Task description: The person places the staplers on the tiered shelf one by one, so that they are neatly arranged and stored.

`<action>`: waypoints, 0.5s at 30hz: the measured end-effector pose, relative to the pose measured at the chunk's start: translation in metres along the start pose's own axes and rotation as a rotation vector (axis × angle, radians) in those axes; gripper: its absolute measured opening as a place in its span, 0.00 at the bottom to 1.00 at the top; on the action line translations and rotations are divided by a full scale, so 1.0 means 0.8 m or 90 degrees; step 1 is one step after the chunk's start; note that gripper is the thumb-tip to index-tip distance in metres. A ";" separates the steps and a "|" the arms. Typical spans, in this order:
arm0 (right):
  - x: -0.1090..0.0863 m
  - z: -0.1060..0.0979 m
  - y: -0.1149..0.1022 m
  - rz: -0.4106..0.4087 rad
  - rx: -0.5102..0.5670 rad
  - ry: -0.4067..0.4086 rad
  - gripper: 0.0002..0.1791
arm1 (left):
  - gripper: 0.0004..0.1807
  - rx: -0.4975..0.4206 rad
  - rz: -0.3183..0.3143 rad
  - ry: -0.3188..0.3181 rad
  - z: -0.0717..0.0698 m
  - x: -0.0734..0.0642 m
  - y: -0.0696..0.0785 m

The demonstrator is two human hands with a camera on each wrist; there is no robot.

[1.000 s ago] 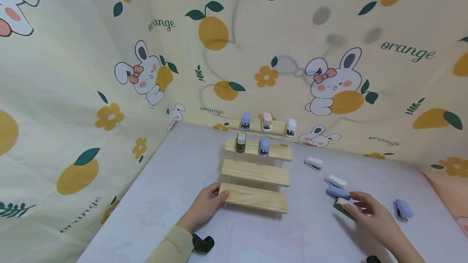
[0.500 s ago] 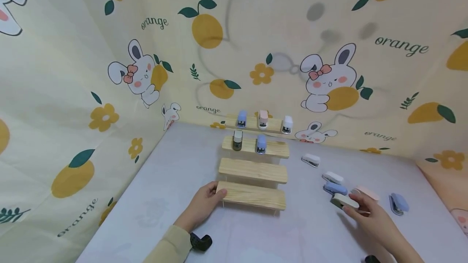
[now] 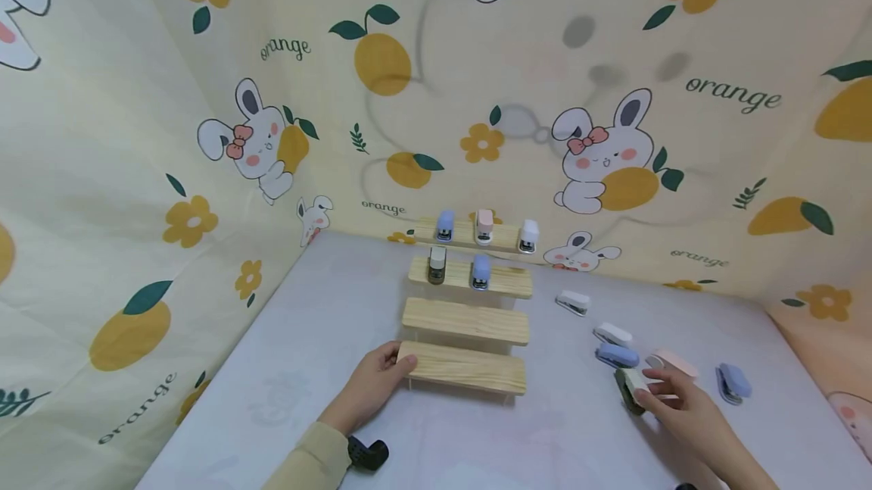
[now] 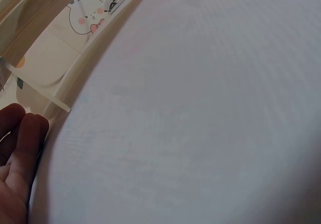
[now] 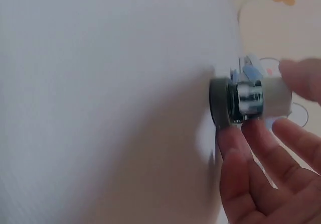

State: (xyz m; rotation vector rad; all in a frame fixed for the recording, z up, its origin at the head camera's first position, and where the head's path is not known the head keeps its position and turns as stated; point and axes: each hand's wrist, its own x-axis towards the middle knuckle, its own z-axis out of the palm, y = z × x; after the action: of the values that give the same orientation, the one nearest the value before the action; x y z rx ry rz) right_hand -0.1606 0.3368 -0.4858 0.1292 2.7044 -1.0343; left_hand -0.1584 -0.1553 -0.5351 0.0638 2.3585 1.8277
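Note:
My right hand [image 3: 681, 404] pinches a stapler [image 3: 630, 391] with a whitish top and dark green base, at the right of the table. In the right wrist view the thumb lies on the stapler's pale top, and its metal nose [image 5: 250, 97] shows above the fingers. At the left end of the lowest shelf board [image 3: 463, 369], my left hand [image 3: 375, 382] grips the wood, thumb on top. A blue stapler [image 3: 617, 355], a pink stapler [image 3: 671, 363] and a white stapler [image 3: 613, 334] lie just beyond the right hand.
Another blue stapler [image 3: 733, 382] lies further right, another white stapler [image 3: 573, 302] further back. The stepped wooden rack carries staplers on its upper boards, among them a pink one [image 3: 484, 226] and a green-and-white one [image 3: 437, 265]. A printed cloth [image 3: 436, 43] hangs behind the table.
The right hand has turned the green-and-white stapler so its near end points more toward me, and uncovered the pink stapler behind. The left hand keeps its hold on the board.

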 end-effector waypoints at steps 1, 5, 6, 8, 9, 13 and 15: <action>0.000 0.001 0.000 0.000 0.013 -0.013 0.44 | 0.37 0.004 0.001 0.001 0.000 0.000 0.000; 0.001 0.003 -0.002 0.001 0.071 -0.051 0.45 | 0.37 0.011 -0.002 0.008 -0.001 -0.001 0.000; 0.001 0.002 -0.003 0.005 0.083 -0.058 0.45 | 0.38 0.014 -0.003 0.011 -0.001 -0.001 -0.001; 0.001 0.002 -0.003 0.009 0.089 -0.062 0.47 | 0.38 0.015 -0.007 0.015 0.000 0.000 -0.001; 0.001 0.001 -0.002 0.009 0.088 -0.063 0.47 | 0.38 0.014 -0.005 0.015 0.001 0.000 -0.002; 0.005 0.001 0.001 0.014 0.081 -0.077 0.49 | 0.38 0.015 -0.010 0.016 0.003 0.000 -0.002; 0.008 0.002 0.003 0.014 0.074 -0.084 0.49 | 0.38 0.015 -0.015 0.016 0.004 -0.001 -0.001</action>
State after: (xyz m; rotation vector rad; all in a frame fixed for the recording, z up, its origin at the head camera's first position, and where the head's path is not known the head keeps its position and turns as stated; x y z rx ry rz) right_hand -0.1664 0.3375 -0.4898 0.1071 2.5208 -1.1524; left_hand -0.1573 -0.1527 -0.5369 0.0164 2.3873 1.8008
